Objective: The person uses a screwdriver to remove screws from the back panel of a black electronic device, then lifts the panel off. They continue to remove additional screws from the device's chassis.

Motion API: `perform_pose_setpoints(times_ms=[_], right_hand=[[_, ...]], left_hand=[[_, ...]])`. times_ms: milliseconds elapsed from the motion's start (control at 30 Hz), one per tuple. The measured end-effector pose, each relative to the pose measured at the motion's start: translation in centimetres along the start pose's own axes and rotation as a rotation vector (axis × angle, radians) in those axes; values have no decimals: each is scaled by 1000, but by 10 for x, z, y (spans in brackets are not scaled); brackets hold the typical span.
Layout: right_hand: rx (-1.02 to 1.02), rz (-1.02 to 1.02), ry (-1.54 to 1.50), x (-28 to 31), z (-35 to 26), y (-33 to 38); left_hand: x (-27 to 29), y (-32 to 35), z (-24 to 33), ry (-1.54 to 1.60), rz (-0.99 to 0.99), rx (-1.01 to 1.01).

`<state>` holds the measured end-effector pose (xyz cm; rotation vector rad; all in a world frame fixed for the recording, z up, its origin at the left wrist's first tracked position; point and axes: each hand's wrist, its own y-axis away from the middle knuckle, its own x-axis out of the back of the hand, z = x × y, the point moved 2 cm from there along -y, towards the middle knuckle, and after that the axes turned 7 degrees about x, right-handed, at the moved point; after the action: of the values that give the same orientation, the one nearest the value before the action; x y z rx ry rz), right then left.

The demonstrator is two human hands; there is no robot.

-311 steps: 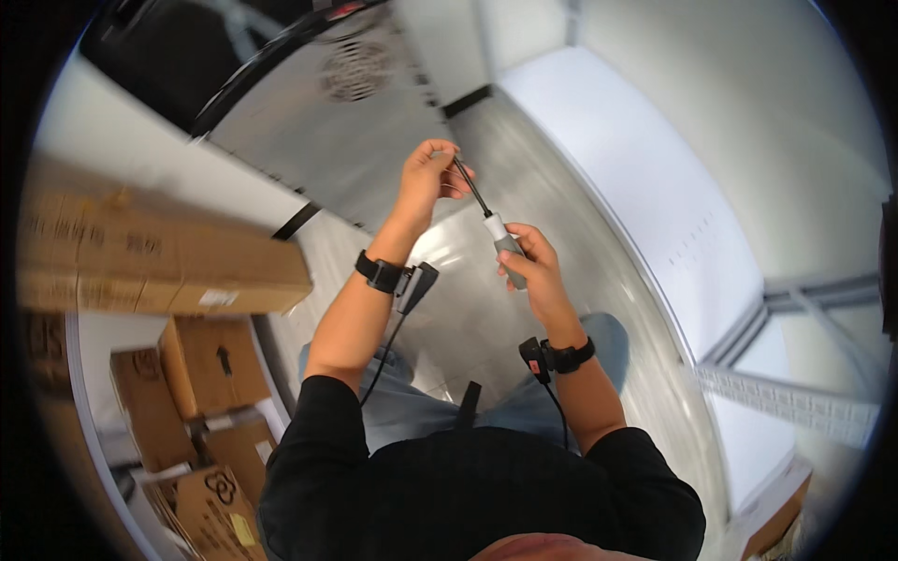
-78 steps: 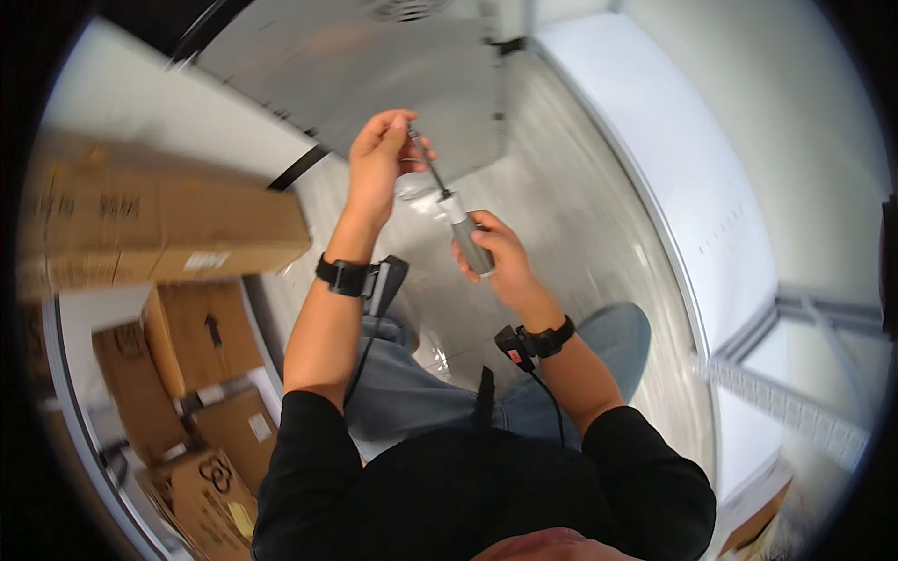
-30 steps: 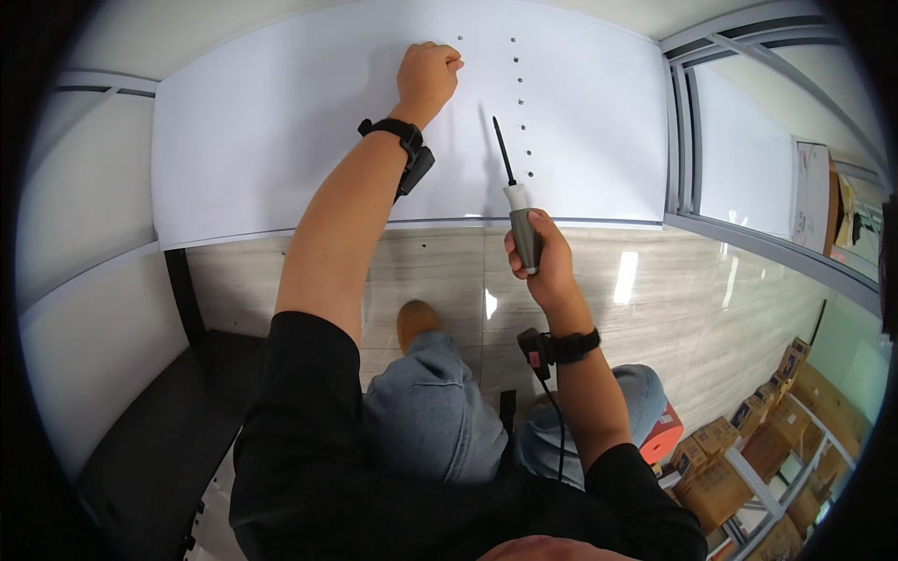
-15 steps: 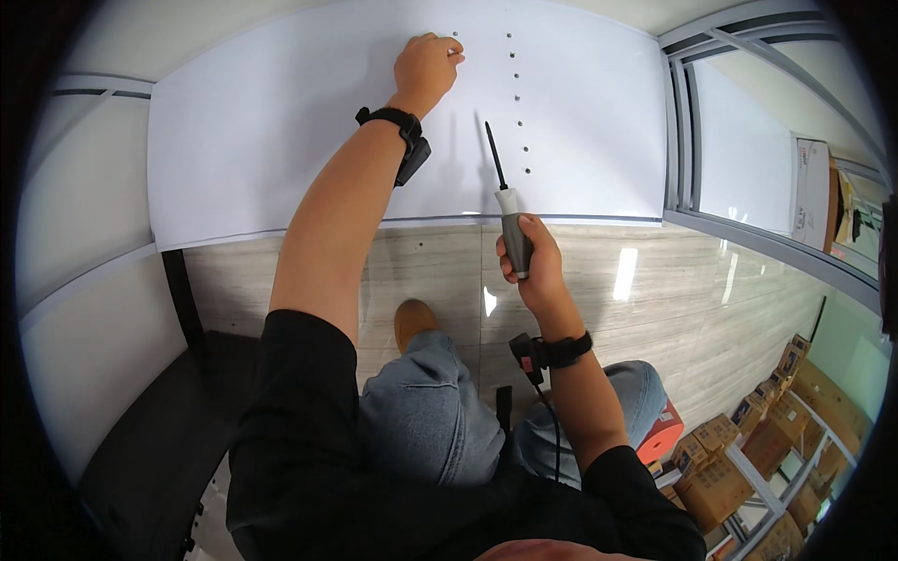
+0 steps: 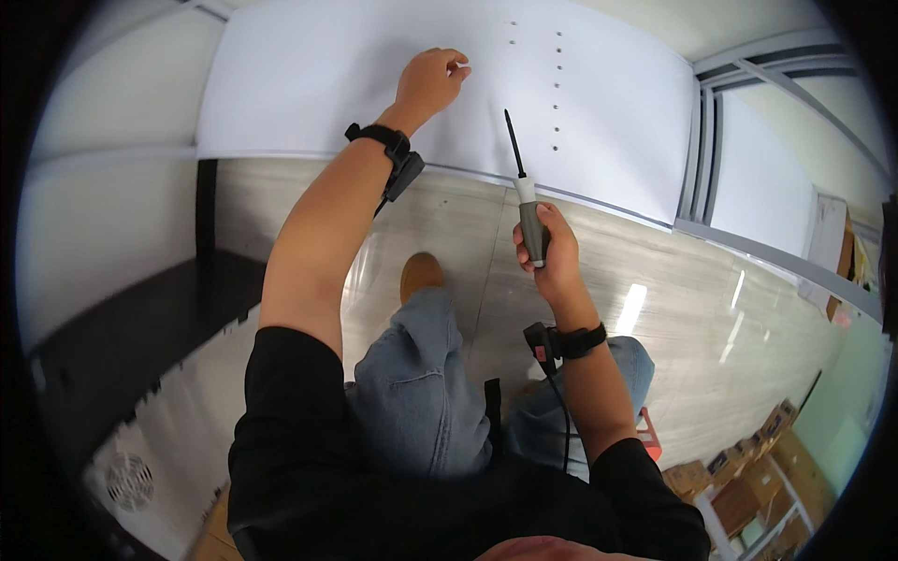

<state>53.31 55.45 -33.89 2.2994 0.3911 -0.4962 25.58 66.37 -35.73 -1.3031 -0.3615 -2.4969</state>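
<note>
My right hand (image 5: 554, 245) is wrapped round the grey-and-white handle of a screwdriver (image 5: 528, 208), whose dark shaft points away over the white tabletop (image 5: 309, 89). Above that surface, to the left, my left hand (image 5: 432, 86) has its fingers curled, with thumb and forefinger close together. Whether something tiny sits in that pinch is too small to make out. Right of the left hand, two small metal screws (image 5: 513, 41) stand apart from it. Farther right, several more screws (image 5: 557, 85) form a row running from far to near.
Grey metal frame posts (image 5: 703, 140) border the table on the right. A black ledge (image 5: 131, 327) lies at the left. Cardboard boxes (image 5: 739, 500) stand on the floor at the lower right, with a red object (image 5: 649, 435) beside my leg. A cable (image 5: 567, 421) hangs from my right wristband.
The whole view has turned and shifted. My left hand has drawn away from the shorter screw line, where two screws now show. The screwdriver stays in my right hand.
</note>
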Motion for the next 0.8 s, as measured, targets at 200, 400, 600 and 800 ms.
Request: perform_pose_setpoints(times_ms=[200, 400, 600, 800], right_hand=[[-2, -317, 91, -42, -2, 54], [-48, -755, 246, -107, 24, 129], [-292, -1190, 192, -98, 39, 173], [-425, -1301, 235, -93, 48, 187]], left_hand=[[102, 130, -4, 267, -92, 124], [207, 318, 30, 596, 103, 509], [215, 443, 96, 643, 445, 721], [189, 486, 117, 810, 770, 721]])
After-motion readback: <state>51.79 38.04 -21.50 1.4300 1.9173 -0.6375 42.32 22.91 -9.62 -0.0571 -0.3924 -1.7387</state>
